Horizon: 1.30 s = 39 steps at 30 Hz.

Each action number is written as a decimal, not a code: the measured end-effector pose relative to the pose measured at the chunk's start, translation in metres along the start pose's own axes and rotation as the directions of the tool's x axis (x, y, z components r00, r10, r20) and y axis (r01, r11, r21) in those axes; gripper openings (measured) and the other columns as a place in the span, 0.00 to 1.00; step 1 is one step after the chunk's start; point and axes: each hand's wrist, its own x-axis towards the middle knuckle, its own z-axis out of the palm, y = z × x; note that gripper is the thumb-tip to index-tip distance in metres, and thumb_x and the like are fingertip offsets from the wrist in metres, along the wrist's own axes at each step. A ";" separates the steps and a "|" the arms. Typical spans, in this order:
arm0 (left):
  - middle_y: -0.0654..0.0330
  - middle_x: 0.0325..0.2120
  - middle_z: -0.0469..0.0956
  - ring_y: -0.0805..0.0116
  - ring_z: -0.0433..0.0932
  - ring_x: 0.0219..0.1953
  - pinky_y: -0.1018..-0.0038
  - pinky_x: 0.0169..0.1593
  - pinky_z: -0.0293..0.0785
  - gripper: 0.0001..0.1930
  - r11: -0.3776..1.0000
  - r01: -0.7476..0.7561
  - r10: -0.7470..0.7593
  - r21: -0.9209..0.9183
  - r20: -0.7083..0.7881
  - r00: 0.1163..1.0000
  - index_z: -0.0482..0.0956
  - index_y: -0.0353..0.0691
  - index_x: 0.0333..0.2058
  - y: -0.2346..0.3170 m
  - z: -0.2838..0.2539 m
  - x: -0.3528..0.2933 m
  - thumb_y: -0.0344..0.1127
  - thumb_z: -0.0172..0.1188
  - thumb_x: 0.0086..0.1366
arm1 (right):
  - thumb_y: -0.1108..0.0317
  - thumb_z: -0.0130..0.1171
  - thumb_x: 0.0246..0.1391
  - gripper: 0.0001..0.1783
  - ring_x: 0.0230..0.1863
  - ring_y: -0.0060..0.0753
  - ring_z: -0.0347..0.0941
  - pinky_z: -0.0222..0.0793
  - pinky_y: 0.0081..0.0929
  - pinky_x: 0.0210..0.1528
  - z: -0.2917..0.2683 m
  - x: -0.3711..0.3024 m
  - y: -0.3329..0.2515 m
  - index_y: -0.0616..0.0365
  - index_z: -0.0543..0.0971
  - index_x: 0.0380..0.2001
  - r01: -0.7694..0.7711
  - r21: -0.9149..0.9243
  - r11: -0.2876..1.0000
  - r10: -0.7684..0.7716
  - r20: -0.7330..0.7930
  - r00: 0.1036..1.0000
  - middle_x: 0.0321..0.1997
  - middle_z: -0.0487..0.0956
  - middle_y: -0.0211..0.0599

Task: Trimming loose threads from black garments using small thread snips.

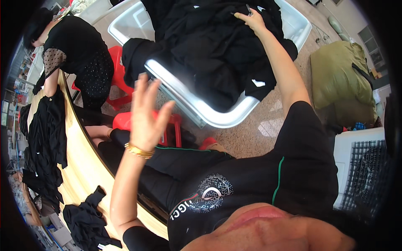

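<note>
My left hand (146, 117), a gold bangle at its wrist, is raised in front of the white plastic bin's near corner. Its fingers are spread and nothing is in them. My right arm reaches out over the bin (222, 120), which is heaped with black garments (209, 54). My right hand (252, 21) is at the far right of that heap, closed around a small dark tool (248, 9). The tool looks like thread snips, but most of it is hidden by the fingers. White labels (258, 83) show on the cloth.
A light wooden table (79, 167) on the left carries black garments (46, 129). A person in black (79, 46) bends over its far end, near red plastic stools (121, 120). At right stand a large olive sack (341, 75) and a white fan unit with a dark grille (364, 171).
</note>
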 end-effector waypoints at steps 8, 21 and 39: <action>0.42 0.70 0.51 0.40 0.52 0.71 0.47 0.70 0.50 0.34 0.999 -0.030 0.032 -0.013 0.169 0.985 0.65 0.45 0.65 0.055 0.097 0.028 0.38 0.66 0.60 | 0.48 0.76 0.35 0.59 0.61 0.52 0.71 0.69 0.42 0.62 0.045 0.003 -0.062 0.34 0.56 0.71 0.441 -0.482 0.757 -0.342 0.282 0.896 0.69 0.59 0.48; 0.47 0.60 0.68 0.48 0.65 0.65 0.45 0.69 0.51 0.22 0.988 -0.099 0.091 -0.114 -0.078 0.993 0.79 0.41 0.48 0.063 0.136 0.026 0.36 0.64 0.52 | 0.58 0.74 0.40 0.58 0.69 0.48 0.63 0.60 0.35 0.69 0.036 0.223 0.096 0.56 0.53 0.72 0.748 -0.319 0.582 -0.584 0.477 0.657 0.69 0.64 0.58; 0.55 0.51 0.79 0.60 0.75 0.56 0.55 0.65 0.59 0.12 1.000 0.018 -0.019 -0.008 -0.184 0.983 0.87 0.48 0.37 0.051 0.137 0.023 0.37 0.62 0.53 | 0.53 0.70 0.48 0.52 0.70 0.45 0.60 0.53 0.33 0.71 0.164 0.079 0.131 0.67 0.58 0.69 0.535 -0.140 0.833 -0.174 0.852 0.495 0.70 0.65 0.56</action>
